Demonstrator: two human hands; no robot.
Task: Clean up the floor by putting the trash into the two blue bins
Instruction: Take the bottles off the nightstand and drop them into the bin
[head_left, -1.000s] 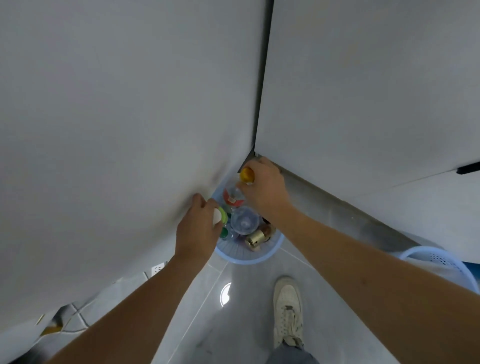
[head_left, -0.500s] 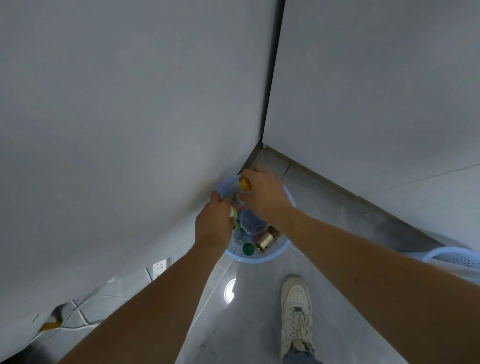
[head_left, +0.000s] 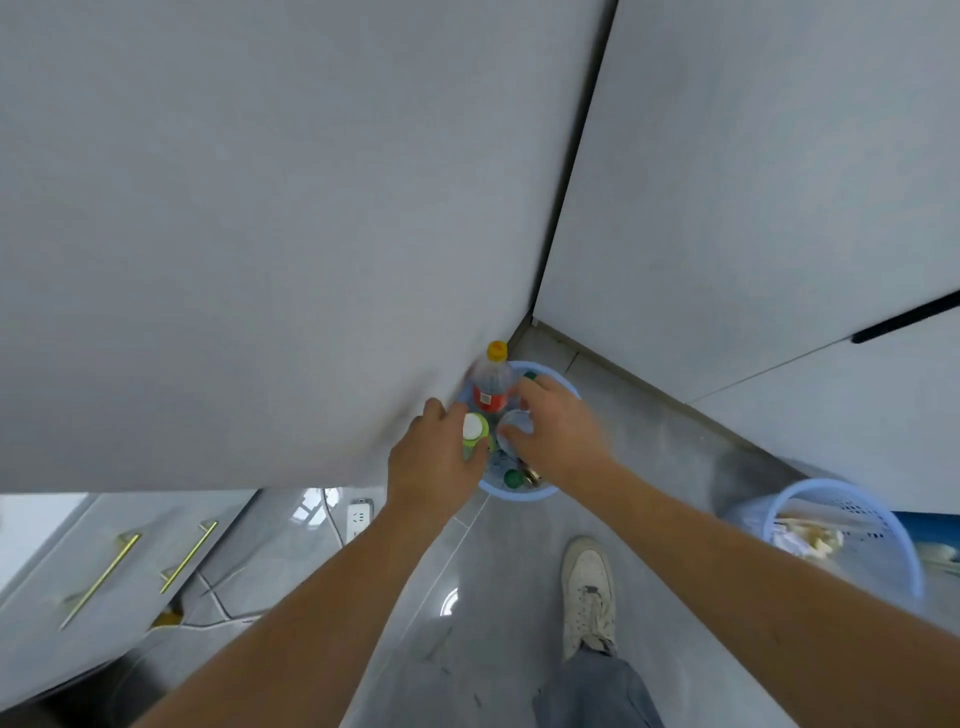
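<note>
- My right hand (head_left: 558, 436) had let go of the orange-capped bottle (head_left: 491, 387), which stood upright in the corner bin (head_left: 519, 491); that grip was now loose and empty.
- My left hand (head_left: 434, 465) stayed closed around a green-and-white bottle (head_left: 474, 434) above the rim.
- The second bin (head_left: 852, 540) stood well apart on the right, near my shoe (head_left: 587, 592).

Grey walls (head_left: 260, 208) met in a corner, the dark seam (head_left: 571, 171) running up toward one o'clock. At eight o'clock sat a pale cabinet (head_left: 62, 613) with two slanted brass handles (head_left: 189, 556). Just past it, near nine o'clock, a white wall socket (head_left: 358, 517) showed with a cable (head_left: 332, 512) trailing beside it. The glossy grey floor tiles (head_left: 467, 649) caught a bright light spot (head_left: 450, 603) at six o'clock. A white sneaker (head_left: 587, 592) stood at five o'clock above a blue jeans leg (head_left: 597, 696). A black bar (head_left: 904, 322) sat at three o'clock.
</note>
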